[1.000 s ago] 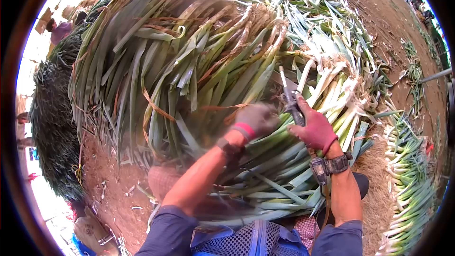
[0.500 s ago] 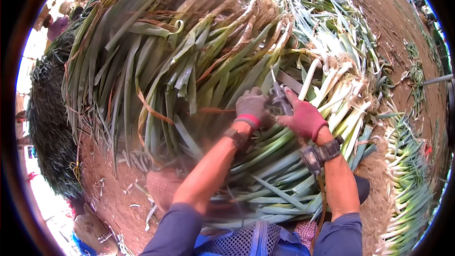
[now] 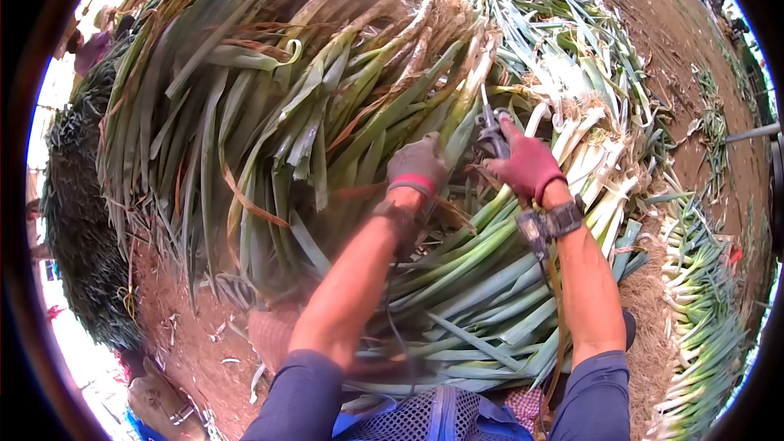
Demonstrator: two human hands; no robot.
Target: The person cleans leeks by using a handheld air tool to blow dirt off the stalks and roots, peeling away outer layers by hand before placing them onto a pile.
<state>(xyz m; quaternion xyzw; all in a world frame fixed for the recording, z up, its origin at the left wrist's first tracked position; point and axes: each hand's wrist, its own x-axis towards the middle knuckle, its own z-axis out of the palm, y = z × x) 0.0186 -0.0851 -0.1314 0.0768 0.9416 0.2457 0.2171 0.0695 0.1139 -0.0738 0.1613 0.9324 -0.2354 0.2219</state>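
My right hand [image 3: 525, 165], in a red glove, grips an air blow gun [image 3: 493, 137] with a thin nozzle pointing up and away from me. My left hand [image 3: 417, 167], in a grey and red glove, curls its fingers at the near edge of a heap of uncleaned long green onions [image 3: 351, 98], apparently around one stalk. The fingertips are partly hidden. Dry brown leaves and roots hang on that heap. Under and right of my hands lie cleaned green onions [image 3: 584, 151] with white stems, their green leaves [image 3: 482, 302] fanning toward me.
A hose [image 3: 559, 343] runs along my right forearm. On the right, a row of green onions [image 3: 690, 335] lies on the soil. A dark stacked pile [image 3: 86, 220] stands at far left. Peeled leaf scraps [image 3: 555, 20] cover the ground ahead. A person [image 3: 96, 51] shows at upper left.
My left hand has moved left and slightly away from me, apart from the blow gun, to the uncleaned heap. My right hand has moved the gun slightly forward.
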